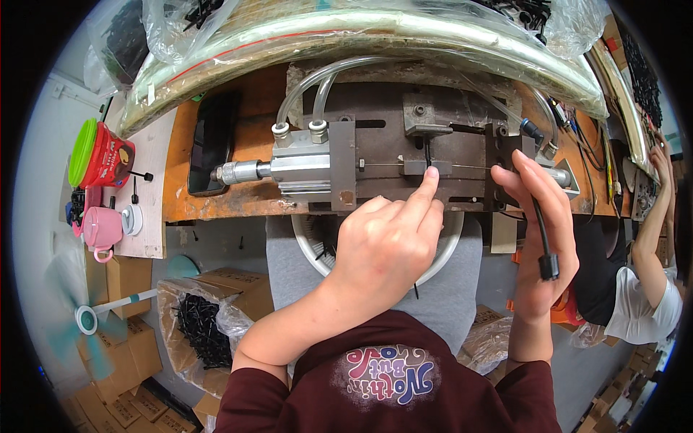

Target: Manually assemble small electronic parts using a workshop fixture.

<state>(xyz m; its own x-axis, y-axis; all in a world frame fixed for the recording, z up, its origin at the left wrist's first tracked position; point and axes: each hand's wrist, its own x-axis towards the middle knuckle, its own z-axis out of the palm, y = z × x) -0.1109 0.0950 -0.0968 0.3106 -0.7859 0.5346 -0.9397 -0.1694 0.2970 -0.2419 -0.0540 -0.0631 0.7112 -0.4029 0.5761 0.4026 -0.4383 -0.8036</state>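
My left hand (pixel 393 242) reaches over the bench fixture (pixel 390 144). Its index finger is stretched out, with the tip on a small dark block (pixel 415 168) where a thin black stem (pixel 427 150) runs down from a metal bracket (pixel 422 119). The other fingers are curled under; the thumb and anything inside them are hidden. A thin metal rod crosses the fixture through the block. My right hand (pixel 552 216) stands at the fixture's right end, fingertips near the rod. A short black cable with a ribbed end (pixel 548 267) hangs from its fingers.
A white basket (pixel 307 249) holding black parts rests on my lap. A phone (pixel 211 144) lies left of the pneumatic cylinder (pixel 303 162). Clear air hoses (pixel 325 72) arch behind. Left are a red tub (pixel 108 159), a pink cup (pixel 102 227) and a fan (pixel 86 320). Another person (pixel 642 289) works at right.
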